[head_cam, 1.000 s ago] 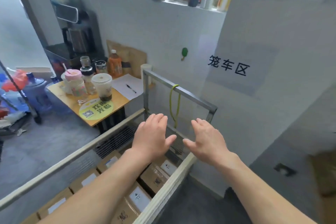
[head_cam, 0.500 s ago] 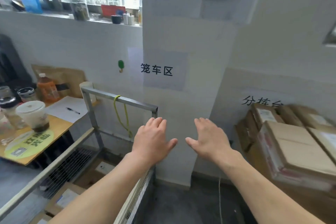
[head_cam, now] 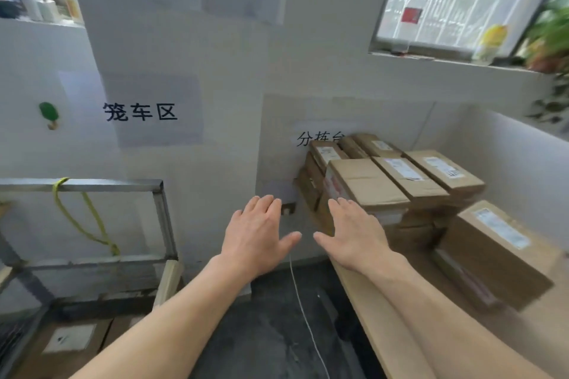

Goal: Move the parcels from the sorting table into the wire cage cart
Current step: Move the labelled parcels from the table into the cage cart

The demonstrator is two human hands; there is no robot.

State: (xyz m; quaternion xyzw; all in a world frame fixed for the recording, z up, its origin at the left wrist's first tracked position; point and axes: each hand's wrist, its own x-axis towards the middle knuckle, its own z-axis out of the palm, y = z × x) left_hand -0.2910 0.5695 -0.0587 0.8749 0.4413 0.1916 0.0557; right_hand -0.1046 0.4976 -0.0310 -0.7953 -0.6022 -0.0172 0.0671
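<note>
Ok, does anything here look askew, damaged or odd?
Nothing looks damaged or spilled. The parcel stack on the sorting table is a little uneven, its layers not flush, but no box is tipping.

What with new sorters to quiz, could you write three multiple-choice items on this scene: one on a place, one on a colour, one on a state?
1. The stacked parcels stand on: A the floor; B the sorting table; C the windowsill.
2. The cord tied to the top rail of the wire cage cart is: A yellow-green; B red; C blue.
3. The left hand and right hand are: A gripping a parcel; B pulling the cord; C open, holding nothing.

Key: 1 B, they rest on its top at the right; 2 A, its hanging loop plainly shows yellow-green; 3 C, the fingers are spread flat with nothing in them.
</note>
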